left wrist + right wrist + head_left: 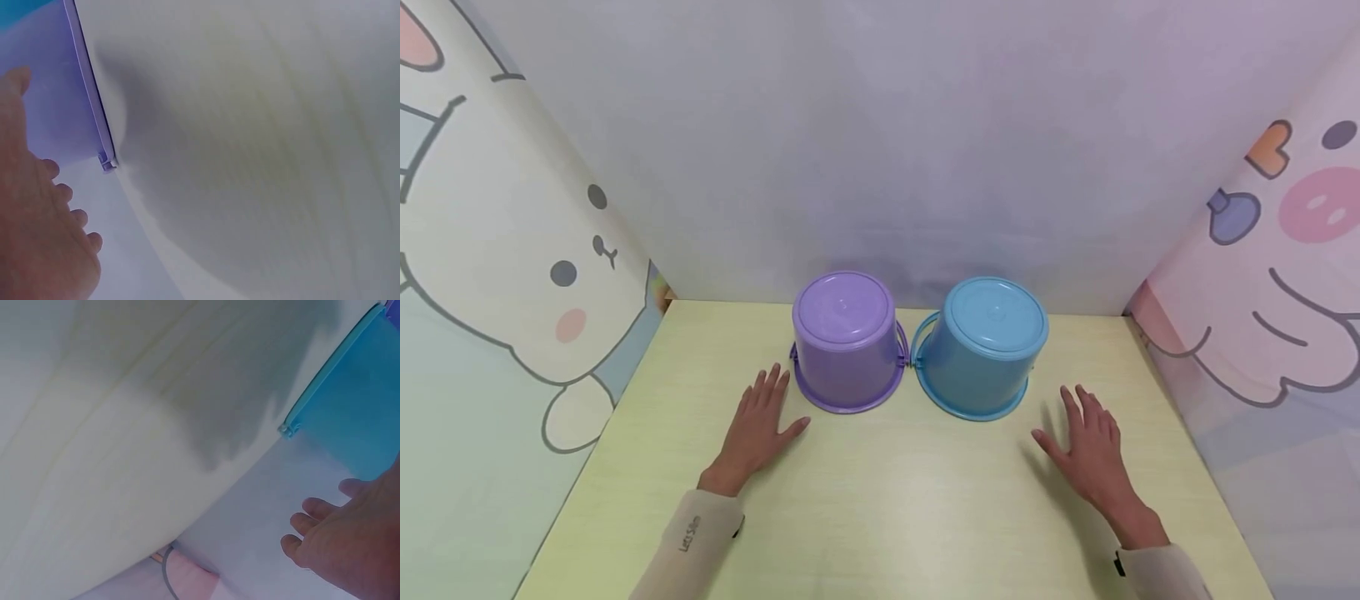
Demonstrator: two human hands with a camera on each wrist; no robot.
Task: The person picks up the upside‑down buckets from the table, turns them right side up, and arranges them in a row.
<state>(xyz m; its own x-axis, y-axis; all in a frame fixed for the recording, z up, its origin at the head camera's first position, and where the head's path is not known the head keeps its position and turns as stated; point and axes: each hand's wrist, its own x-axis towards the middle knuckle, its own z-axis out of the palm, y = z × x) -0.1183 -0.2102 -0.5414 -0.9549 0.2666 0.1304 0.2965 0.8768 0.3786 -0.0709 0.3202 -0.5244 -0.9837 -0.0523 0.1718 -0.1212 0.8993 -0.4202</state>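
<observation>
While neither hand holds anything, we see the left hand (754, 429) with fingers extended and thumb spread, and the right hand (1092, 457) reaching out much the same way. From the left fingertips, the purple bucket (848, 375) lies just beside, to the right; from the right fingertips, the blue bucket (973, 379) lies to the left, across a wider gap. So the left hand is nearer its bucket, though we cannot quite tell from the blurred left wrist view how narrow that space is. Both buckets stand upside down, long axes upright, rims on the table (895, 508), side by side between the hands.
</observation>
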